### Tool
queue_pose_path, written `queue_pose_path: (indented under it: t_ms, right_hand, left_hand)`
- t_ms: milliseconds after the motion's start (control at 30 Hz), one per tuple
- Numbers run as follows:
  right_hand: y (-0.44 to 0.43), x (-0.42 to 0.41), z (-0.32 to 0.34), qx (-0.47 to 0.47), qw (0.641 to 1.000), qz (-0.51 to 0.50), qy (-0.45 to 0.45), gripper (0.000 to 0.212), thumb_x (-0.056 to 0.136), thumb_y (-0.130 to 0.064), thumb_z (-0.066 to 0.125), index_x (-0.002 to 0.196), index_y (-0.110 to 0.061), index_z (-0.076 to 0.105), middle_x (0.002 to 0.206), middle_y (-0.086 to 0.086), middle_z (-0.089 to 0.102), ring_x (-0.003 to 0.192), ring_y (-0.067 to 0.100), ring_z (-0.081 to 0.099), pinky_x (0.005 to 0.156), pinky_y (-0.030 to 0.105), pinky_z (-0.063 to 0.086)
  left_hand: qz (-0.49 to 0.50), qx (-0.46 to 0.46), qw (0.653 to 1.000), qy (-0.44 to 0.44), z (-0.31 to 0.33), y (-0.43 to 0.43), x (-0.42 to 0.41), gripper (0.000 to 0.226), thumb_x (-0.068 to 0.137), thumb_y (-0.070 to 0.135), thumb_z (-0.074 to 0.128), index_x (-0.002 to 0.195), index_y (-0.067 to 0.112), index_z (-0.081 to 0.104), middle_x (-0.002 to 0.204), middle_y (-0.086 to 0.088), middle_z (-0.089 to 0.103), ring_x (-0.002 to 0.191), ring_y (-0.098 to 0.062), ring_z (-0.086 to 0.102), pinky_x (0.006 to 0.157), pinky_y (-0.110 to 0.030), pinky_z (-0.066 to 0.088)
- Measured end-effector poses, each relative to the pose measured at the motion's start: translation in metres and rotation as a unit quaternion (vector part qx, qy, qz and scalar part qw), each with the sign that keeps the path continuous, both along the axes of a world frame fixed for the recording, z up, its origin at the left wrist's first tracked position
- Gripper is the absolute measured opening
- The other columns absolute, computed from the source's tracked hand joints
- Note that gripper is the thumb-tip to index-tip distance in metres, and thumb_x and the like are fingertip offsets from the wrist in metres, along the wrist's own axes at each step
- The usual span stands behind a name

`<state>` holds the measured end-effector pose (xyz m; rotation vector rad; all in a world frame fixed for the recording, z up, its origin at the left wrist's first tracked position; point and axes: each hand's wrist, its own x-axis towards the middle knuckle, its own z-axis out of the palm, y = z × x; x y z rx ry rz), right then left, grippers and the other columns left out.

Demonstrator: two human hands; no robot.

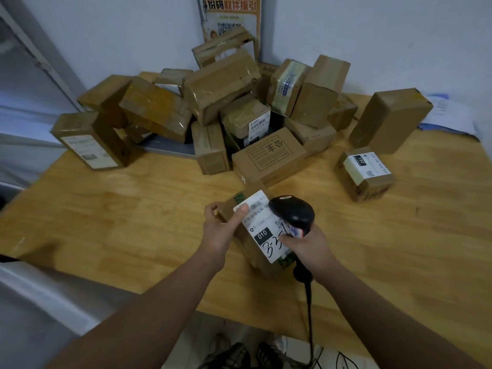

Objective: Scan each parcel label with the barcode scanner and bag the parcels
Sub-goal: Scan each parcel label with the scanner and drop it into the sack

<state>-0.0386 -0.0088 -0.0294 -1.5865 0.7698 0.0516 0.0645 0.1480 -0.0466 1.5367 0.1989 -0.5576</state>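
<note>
Gripping the parcel (pixel 249 251), the left hand (pixel 218 230) holds its label (pixel 266 227) face-up. Right hand (pixel 308 249) clutches the scanner (pixel 292 211) at the label's 2 o'clock.

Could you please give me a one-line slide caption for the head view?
Left hand holds a labelled parcel while right hand aims the barcode scanner.

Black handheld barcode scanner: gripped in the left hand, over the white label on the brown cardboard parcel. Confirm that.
Wrong hand. The head view shows the right hand gripping the black handheld barcode scanner over the white label on the brown cardboard parcel.
</note>
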Motion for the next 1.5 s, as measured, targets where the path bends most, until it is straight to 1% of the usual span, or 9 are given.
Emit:
queue_pose_path:
  t_ms: [67, 133, 200, 267, 433, 633, 800, 1067, 1500]
  right_hand:
    - [0.016, -0.003, 0.001, 0.031, 0.998, -0.037, -0.039, 0.019, 0.085, -0.004, 0.067, 0.094, -0.020, 0.066, 0.085, -0.006, 0.076, 0.076, 0.006, 0.072, 0.065, 0.021, 0.053]
    - [0.031, -0.001, 0.003, 0.049, 0.995, -0.056, -0.069, 0.021, 0.086, 0.000, 0.065, 0.091, -0.021, 0.067, 0.080, -0.006, 0.075, 0.074, 0.007, 0.072, 0.062, 0.020, 0.052]
    - [0.043, 0.004, 0.006, 0.073, 0.990, -0.068, -0.102, 0.023, 0.085, 0.004, 0.065, 0.094, -0.017, 0.069, 0.083, -0.002, 0.075, 0.077, 0.012, 0.072, 0.061, 0.020, 0.054]
    - [0.055, 0.009, 0.010, 0.099, 0.984, -0.081, -0.127, 0.024, 0.084, 0.006, 0.064, 0.095, -0.014, 0.070, 0.087, 0.002, 0.076, 0.082, 0.019, 0.073, 0.066, 0.027, 0.058]
    - [0.068, 0.029, 0.029, 0.084, 0.985, -0.028, -0.151, 0.021, 0.084, 0.000, 0.069, 0.094, -0.019, 0.070, 0.090, -0.002, 0.076, 0.087, 0.014, 0.072, 0.074, 0.023, 0.055]
    - [0.082, 0.046, 0.063, -0.008, 0.988, 0.010, -0.152, 0.012, 0.084, -0.010, 0.073, 0.074, -0.011, 0.065, 0.061, -0.002, 0.064, 0.052, 0.011, 0.060, 0.054, 0.019, 0.048]
    - [0.107, 0.049, 0.080, 0.116, 0.981, 0.017, -0.156, 0.028, 0.084, -0.016, 0.070, 0.059, -0.011, 0.058, 0.057, 0.004, 0.052, 0.046, 0.016, 0.045, 0.050, 0.027, 0.037]
    - [0.141, 0.058, 0.070, -0.016, 0.997, 0.000, -0.079, 0.035, 0.083, -0.023, 0.072, 0.056, -0.009, 0.056, 0.044, 0.002, 0.050, 0.038, 0.012, 0.045, 0.044, 0.023, 0.041]
    - [0.153, 0.063, 0.059, 0.005, 0.996, -0.037, -0.077, 0.036, 0.083, -0.012, 0.065, 0.050, -0.006, 0.053, 0.041, 0.004, 0.048, 0.037, 0.015, 0.044, 0.048, 0.026, 0.042]
  left_hand:
    - [-0.008, 0.010, 1.000, -0.024, -0.003, 0.005, -0.002, 0.093, 0.068, 0.036, 0.083, 0.137, 0.023, 0.022, 0.116, 0.000, 0.056, 0.100, -0.004, 0.056, 0.077, -0.020, 0.050]
    - [-0.048, 0.049, 0.997, -0.043, -0.012, 0.013, -0.006, 0.134, 0.046, 0.050, 0.094, 0.145, 0.044, 0.004, 0.133, -0.004, 0.051, 0.120, -0.015, 0.053, 0.095, -0.037, 0.051]
    - [-0.083, 0.091, 0.990, -0.071, -0.011, 0.023, -0.013, 0.143, 0.039, 0.059, 0.094, 0.140, 0.061, -0.008, 0.143, -0.003, 0.041, 0.132, -0.022, 0.042, 0.103, -0.051, 0.044]
    - [-0.108, 0.109, 0.982, -0.108, -0.007, 0.031, -0.016, 0.147, 0.047, 0.050, 0.093, 0.144, 0.053, -0.018, 0.143, -0.001, 0.031, 0.129, -0.014, 0.035, 0.106, -0.042, 0.038]
    - [-0.101, 0.110, 0.972, -0.182, 0.007, 0.051, 0.013, 0.145, 0.040, 0.064, 0.089, 0.145, 0.055, -0.010, 0.142, -0.001, 0.031, 0.130, -0.022, 0.042, 0.103, -0.051, 0.043]
    - [-0.123, 0.175, 0.943, -0.256, 0.023, 0.086, 0.059, 0.136, 0.059, 0.024, 0.092, 0.153, 0.028, -0.006, 0.137, -0.002, 0.024, 0.123, -0.010, 0.029, 0.103, -0.030, 0.031]
    - [-0.127, 0.225, 0.936, -0.240, 0.022, 0.106, 0.081, 0.129, 0.059, 0.025, 0.093, 0.153, 0.017, 0.005, 0.140, -0.008, 0.026, 0.130, -0.020, 0.032, 0.108, -0.037, 0.034]
    - [-0.138, 0.220, 0.941, -0.217, 0.018, 0.111, 0.087, 0.101, 0.060, 0.028, 0.092, 0.138, 0.020, 0.029, 0.126, 0.000, 0.030, 0.114, -0.012, 0.036, 0.100, -0.033, 0.039]
    - [-0.116, 0.230, 0.948, -0.186, 0.015, 0.117, 0.098, 0.091, 0.062, 0.025, 0.091, 0.132, 0.013, 0.034, 0.127, -0.004, 0.033, 0.117, -0.018, 0.040, 0.096, -0.034, 0.041]
